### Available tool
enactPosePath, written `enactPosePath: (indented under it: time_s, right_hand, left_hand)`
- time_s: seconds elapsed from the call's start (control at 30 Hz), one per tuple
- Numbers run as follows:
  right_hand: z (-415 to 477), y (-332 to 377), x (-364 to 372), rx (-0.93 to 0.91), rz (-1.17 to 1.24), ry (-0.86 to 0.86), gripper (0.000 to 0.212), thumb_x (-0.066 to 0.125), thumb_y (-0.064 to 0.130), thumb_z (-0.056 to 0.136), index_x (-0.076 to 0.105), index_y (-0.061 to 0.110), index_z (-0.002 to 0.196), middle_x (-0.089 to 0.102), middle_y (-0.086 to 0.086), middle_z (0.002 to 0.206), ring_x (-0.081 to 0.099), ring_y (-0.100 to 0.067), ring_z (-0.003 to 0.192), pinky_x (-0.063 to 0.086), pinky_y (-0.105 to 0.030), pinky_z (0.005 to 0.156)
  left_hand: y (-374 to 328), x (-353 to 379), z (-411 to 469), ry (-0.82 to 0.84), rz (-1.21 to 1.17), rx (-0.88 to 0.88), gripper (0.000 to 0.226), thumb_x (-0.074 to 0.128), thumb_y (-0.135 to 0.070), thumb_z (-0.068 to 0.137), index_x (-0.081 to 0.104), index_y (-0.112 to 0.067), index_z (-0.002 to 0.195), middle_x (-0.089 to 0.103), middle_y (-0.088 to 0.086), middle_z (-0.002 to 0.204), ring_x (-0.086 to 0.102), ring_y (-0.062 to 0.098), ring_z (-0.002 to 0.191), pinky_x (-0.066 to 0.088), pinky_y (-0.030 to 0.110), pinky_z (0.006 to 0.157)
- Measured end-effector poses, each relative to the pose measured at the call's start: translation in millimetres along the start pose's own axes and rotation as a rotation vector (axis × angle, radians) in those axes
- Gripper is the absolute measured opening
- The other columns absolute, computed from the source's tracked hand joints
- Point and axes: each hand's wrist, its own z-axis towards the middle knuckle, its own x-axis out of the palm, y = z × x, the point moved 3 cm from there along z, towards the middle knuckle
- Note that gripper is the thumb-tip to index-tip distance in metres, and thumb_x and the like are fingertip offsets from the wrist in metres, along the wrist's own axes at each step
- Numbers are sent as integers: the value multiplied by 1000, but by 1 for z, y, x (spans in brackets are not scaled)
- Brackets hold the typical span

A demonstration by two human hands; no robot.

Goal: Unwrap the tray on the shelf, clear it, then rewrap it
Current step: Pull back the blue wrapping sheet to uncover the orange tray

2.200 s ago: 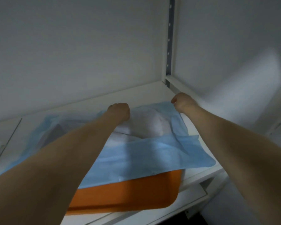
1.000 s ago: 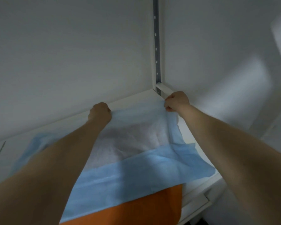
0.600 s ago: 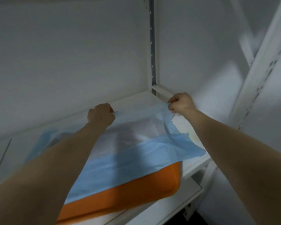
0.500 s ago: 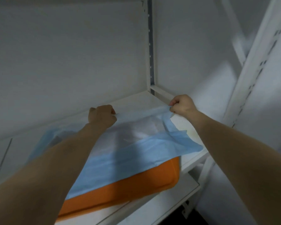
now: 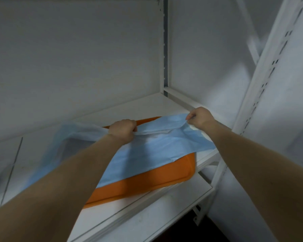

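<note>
While both hands pinch the far edge of the blue wrap (image 5: 157, 145), the orange tray (image 5: 147, 180) sits on the white shelf (image 5: 147, 105), near its front right corner, with its near rim and a strip of its far rim showing. The left hand (image 5: 123, 131) is closed in a fist around a bunched part of the sheet at the tray's far side; the right hand (image 5: 198, 117) is closed on the sheet's far right corner, lifted just above the shelf. The wrap lies draped across the top of the tray and trails off to the left. Whether anything lies in the tray cannot be told, since the sheet hides the inside. By the look of it, either unwrapping or rewrapping could be under way; the sheet is loose, not tucked under, so the wrapping is unfinished either way.
</note>
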Motion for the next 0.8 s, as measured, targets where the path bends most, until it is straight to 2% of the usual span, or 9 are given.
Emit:
enactPosePath:
  time_s: [0.2, 0.33, 0.4, 0.47, 0.53, 0.6, 0.67, 0.73, 0.8]
  right_hand:
    - [14, 18, -7, -38, 104, -124, 20, 57, 3, 87, 72, 2, 100, 68, -14, 113, 60, -29, 109, 42, -26, 92]
    - [19, 5, -2, 18, -19, -58, 20, 57, 8, 86, 73, 1, 95, 70, -16, 106, 62, -31, 105, 47, -31, 92]
    - [20, -2, 6, 58, -123, 69, 20, 60, 11, 83, 73, 1, 95, 71, -16, 103, 64, -30, 101, 50, -32, 90]
    - [20, -2, 10, 102, -229, 166, 22, 64, 14, 79, 73, 4, 97, 69, -14, 106, 63, -29, 102, 51, -31, 88]
    - [20, 6, 8, 100, -381, 103, 28, 60, 21, 79, 70, 9, 103, 65, -14, 113, 57, -30, 109, 46, -33, 93]
    - [21, 24, 4, -34, -507, -45, 30, 52, 22, 84, 67, 8, 106, 63, -15, 114, 50, -31, 114, 39, -35, 97]
    - [26, 46, 11, -189, -438, -55, 27, 51, 14, 83, 71, 8, 100, 67, -15, 108, 56, -33, 107, 46, -35, 93]
    - [30, 68, 27, -295, -251, 107, 25, 52, 7, 80, 74, 9, 91, 70, -11, 103, 62, -30, 100, 52, -34, 87]
    - [29, 92, 46, -378, -137, 291, 25, 55, 1, 76, 76, 9, 87, 72, -10, 98, 65, -23, 90, 53, -29, 80]
  left_hand:
    - [4, -19, 13, -205, -86, -182, 28, 47, -4, 87, 58, -11, 112, 56, 14, 118, 55, 34, 109, 45, 36, 85]
    - [-3, -2, 11, -67, -37, -90, 24, 51, -12, 86, 60, -18, 107, 60, 8, 117, 55, 30, 110, 44, 33, 88]
    - [-7, 13, 10, 19, 72, -13, 20, 55, -24, 87, 61, -22, 105, 63, 1, 115, 57, 24, 111, 40, 31, 95]
    - [-10, 24, 10, 59, 150, 48, 19, 54, -25, 86, 62, -24, 103, 65, -2, 112, 58, 20, 109, 32, 31, 101]
    - [-10, 26, 13, 93, 150, 85, 20, 52, -25, 84, 62, -25, 102, 66, -5, 109, 58, 18, 107, 28, 32, 104]
    - [-8, 23, 14, 143, 93, 101, 23, 51, -36, 86, 62, -24, 103, 66, -5, 105, 58, 18, 104, 25, 35, 106]
    - [-3, 17, 17, 159, 33, 102, 38, 39, -48, 85, 63, -24, 102, 67, -5, 105, 58, 19, 103, 29, 37, 101]
    - [6, 11, 19, 99, -24, 74, 50, 28, -44, 75, 64, -26, 104, 67, -3, 113, 59, 22, 107, 36, 33, 96]
    - [19, 7, 20, 67, -61, -4, 46, 31, -35, 79, 61, -27, 114, 63, -1, 124, 57, 23, 113, 38, 30, 97]
